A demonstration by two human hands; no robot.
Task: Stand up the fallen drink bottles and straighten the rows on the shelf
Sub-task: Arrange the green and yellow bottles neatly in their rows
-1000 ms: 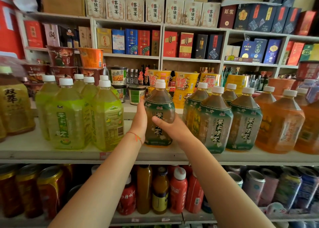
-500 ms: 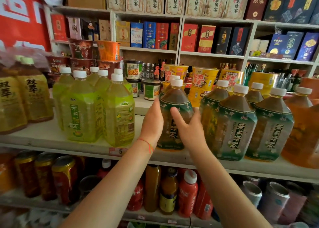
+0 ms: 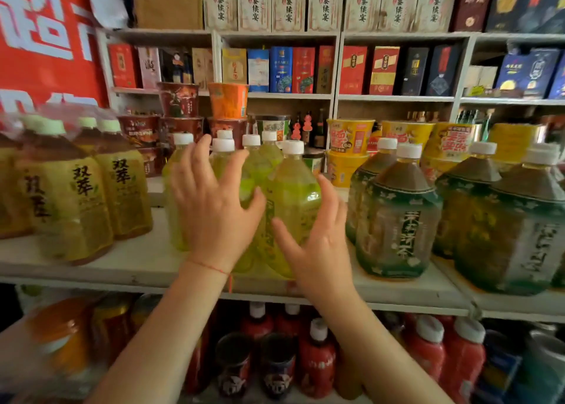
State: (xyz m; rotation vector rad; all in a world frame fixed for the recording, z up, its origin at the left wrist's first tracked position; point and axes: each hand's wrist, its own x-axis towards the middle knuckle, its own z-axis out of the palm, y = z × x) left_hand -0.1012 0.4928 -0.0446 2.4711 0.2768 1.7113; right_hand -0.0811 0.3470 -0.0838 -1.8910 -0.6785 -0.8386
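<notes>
Both hands are spread open in front of the cluster of green tea bottles (image 3: 290,202) on the middle shelf (image 3: 146,263), and neither has closed on anything. The left hand (image 3: 214,211) has its fingers fanned across the bottles at the left and middle of the cluster; the right hand (image 3: 318,244) is cupped just beside the front bottle's right flank, thumb pointing inward. The frame is blurred here, so I cannot tell whether the palms are touching plastic or just short of it.

All the green bottles look upright, white caps up, but they are bunched unevenly rather than in clean files. The step in hand is probably squaring this group.

To do it well, set each grip low on the body, below the shoulder, where a tall bottle is least likely to tip. Press from both sides together so the group slides as a block, keeping the bases flat on the shelf. Leave a clear gap to the dark jasmine tea bottles (image 3: 397,220) on the right and the amber bottles (image 3: 76,202) on the left. Turn the front label outward, and keep the front bottle back from the shelf edge.
</notes>
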